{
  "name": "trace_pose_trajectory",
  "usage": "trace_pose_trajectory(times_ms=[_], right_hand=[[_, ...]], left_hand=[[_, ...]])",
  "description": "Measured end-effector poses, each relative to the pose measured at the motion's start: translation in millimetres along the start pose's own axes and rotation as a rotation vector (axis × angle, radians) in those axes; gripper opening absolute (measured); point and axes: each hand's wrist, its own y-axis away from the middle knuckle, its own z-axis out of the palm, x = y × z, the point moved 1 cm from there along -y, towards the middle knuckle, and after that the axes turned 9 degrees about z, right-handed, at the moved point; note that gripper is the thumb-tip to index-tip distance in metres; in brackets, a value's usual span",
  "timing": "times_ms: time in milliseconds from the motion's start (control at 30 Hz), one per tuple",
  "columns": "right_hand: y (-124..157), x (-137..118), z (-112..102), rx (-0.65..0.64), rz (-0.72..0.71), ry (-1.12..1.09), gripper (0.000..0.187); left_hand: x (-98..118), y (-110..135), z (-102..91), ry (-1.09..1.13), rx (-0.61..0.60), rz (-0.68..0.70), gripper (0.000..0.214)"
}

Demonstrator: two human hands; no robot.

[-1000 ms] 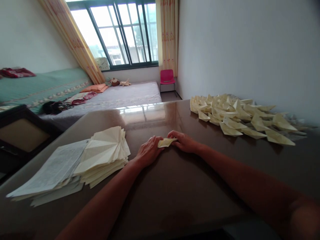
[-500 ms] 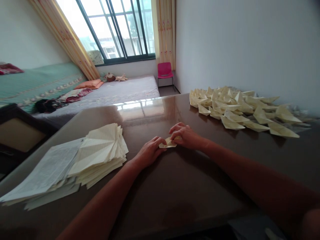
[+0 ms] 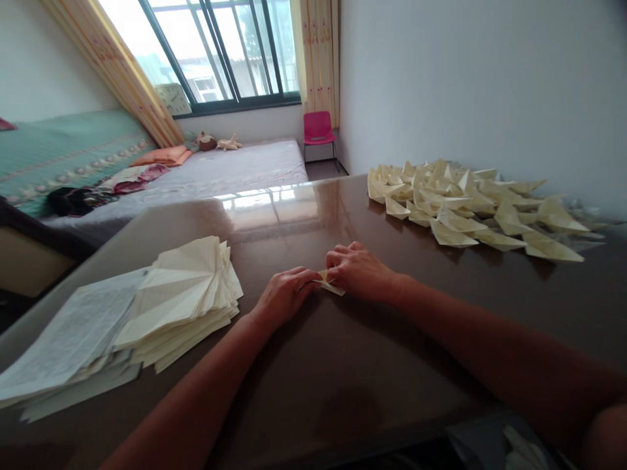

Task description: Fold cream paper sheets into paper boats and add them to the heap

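Between my two hands, at the middle of the dark glossy table (image 3: pixel 294 365), is a small piece of folded cream paper (image 3: pixel 333 287). My left hand (image 3: pixel 290 292) pinches its left end with thumb and fingers. Over its right end my right hand (image 3: pixel 357 271) is closed, with bent fingers gripping the paper and hiding part of it. Both hands rest low at the tabletop. The exact folds under my fingers cannot be made out.
At the left lies a stack of creased cream paper sheets (image 3: pixel 171 287), beside printed sheets (image 3: pixel 78 333). Many folded paper boats (image 3: pixel 455 202) cover the far right of the table by the wall. Beyond the table are a bed (image 3: pixel 245 166) and a pink chair (image 3: pixel 318 128).
My right hand has curled further over the folded paper, which shows less and sits at a different tilt. The view has shifted slightly, moving the surroundings left and up.
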Motion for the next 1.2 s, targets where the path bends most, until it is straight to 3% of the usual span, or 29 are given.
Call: trace_pose_trajectory(times_ms=[300, 533, 700, 933, 1100, 1200], right_hand=[[-1, 4, 4, -0.021, 0.019, -0.050, 0.018], [2, 41, -24, 0.064, 0.112, -0.414, 0.017], [4, 36, -22, 0.017, -0.001, -0.416, 0.015], [2, 33, -11, 0.033, 0.185, -0.245, 0.009], [8, 46, -21, -0.121, 0.300, -0.417, 0.017], [7, 46, -18, -0.185, 0.346, -0.529, 0.013]], left_hand=[[11, -2, -4.7, -0.353, -0.204, 0.116, 0.031], [7, 1, -8.0, -0.315, -0.156, 0.073, 0.028], [8, 0, -7.8, -0.298, -0.143, 0.057, 0.030], [8, -1, -8.7, -0.286, -0.151, 0.072, 0.030], [5, 0, -7.8, -0.312, -0.154, 0.093, 0.029], [5, -1, -6.9, -0.320, -0.158, 0.112, 0.028]])
